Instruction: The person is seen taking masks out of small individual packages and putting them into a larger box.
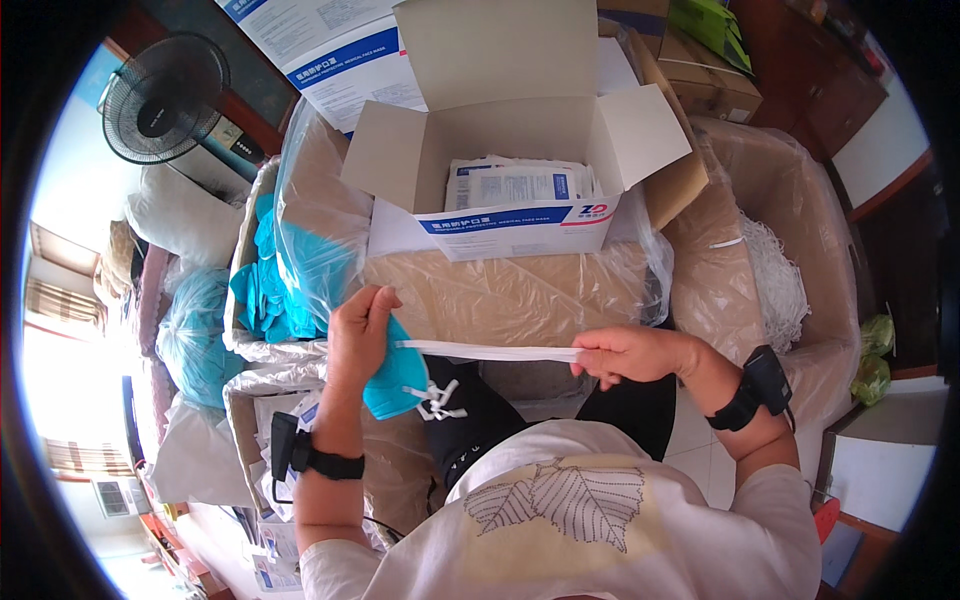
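Note:
My left hand [358, 335] is closed on a teal face mask [392, 388], held upright above my lap. A white strap [490, 351] runs taut from the mask across to my right hand [632, 354], whose fingers pinch its far end. Several short white ties [438, 402] hang bunched at the mask's right edge. Past my hands stands an open white and blue carton [510, 240] with flaps spread. Inside it lie flat printed packets [520, 186].
A plastic-lined box at the left holds many teal masks [268, 290]. At the right, another lined box [830, 250] holds a heap of white straps [772, 285]. More cartons [350, 70] are stacked behind. A fan [165, 98] stands far left, above a tied bag [195, 325].

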A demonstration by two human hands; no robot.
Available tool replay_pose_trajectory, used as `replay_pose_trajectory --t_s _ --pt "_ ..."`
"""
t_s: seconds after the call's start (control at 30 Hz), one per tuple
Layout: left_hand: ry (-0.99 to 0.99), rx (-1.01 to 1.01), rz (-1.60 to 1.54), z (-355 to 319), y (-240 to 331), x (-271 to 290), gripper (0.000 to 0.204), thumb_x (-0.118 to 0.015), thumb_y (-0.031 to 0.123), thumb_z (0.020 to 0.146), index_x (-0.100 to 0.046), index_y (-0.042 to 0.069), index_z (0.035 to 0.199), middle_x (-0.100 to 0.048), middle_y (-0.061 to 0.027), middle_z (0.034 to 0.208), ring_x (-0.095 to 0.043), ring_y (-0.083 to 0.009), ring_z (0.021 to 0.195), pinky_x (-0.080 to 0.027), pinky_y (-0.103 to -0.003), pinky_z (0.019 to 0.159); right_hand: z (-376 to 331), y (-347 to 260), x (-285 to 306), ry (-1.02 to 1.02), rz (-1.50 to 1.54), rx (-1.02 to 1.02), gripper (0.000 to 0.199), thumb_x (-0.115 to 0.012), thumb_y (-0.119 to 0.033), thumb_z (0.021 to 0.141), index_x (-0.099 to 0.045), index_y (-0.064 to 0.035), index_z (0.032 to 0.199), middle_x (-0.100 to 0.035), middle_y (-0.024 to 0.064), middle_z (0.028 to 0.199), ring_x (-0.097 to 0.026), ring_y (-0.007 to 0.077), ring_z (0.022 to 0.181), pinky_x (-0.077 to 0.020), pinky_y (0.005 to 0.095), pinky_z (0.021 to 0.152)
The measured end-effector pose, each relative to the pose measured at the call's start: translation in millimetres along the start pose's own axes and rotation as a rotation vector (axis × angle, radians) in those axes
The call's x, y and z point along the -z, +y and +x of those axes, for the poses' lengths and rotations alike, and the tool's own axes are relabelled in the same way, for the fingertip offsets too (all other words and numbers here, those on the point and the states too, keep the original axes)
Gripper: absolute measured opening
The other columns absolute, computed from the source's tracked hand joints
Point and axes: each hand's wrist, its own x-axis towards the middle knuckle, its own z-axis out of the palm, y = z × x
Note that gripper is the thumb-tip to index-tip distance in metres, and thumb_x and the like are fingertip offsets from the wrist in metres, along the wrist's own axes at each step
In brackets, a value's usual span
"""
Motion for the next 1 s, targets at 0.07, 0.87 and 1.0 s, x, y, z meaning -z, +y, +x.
replay_pose_trajectory --t_s 0.07,0.87,1.0 --pt "-0.082 -0.022 -0.006 -2 -7 4 0.024 -0.055 0.024 0.086 -0.063 0.002 0.082 -0.057 -0.0088 0.061 -0.053 -0.0128 0.058 -0.043 -0.028 0.055 -3 -12 7 -0.014 -0.032 -0.056 0.025 -0.043 -0.023 0.092 -0.056 -0.0014 0.095 -0.048 -0.0011 0.067 -0.048 0.007 0.061 -0.0426 0.0222 0.058" --pt "-0.98 -0.658 -0.217 -32 49 -14 0.024 -0.057 0.025 0.083 -0.055 0.006 0.069 -0.052 -0.0103 0.058 -0.053 -0.0303 0.054 -0.04 -0.038 0.047 -24 -45 -34 -0.179 -0.26 0.007 0.026 -0.039 -0.026 0.093 -0.051 -0.0037 0.087 -0.054 0.0066 0.076 -0.054 0.0171 0.068 -0.0427 0.0294 0.065" --pt "-0.982 -0.789 -0.188 -38 55 7 0.018 -0.059 0.019 0.081 -0.056 0.007 0.068 -0.047 -0.009 0.054 -0.052 -0.0289 0.051 -0.038 -0.037 0.044 -50 -70 -29 -0.299 -0.383 -0.002 0.017 -0.04 -0.017 0.09 -0.049 -0.0033 0.087 -0.054 0.0081 0.08 -0.053 0.0211 0.075 -0.042 0.0304 0.069"
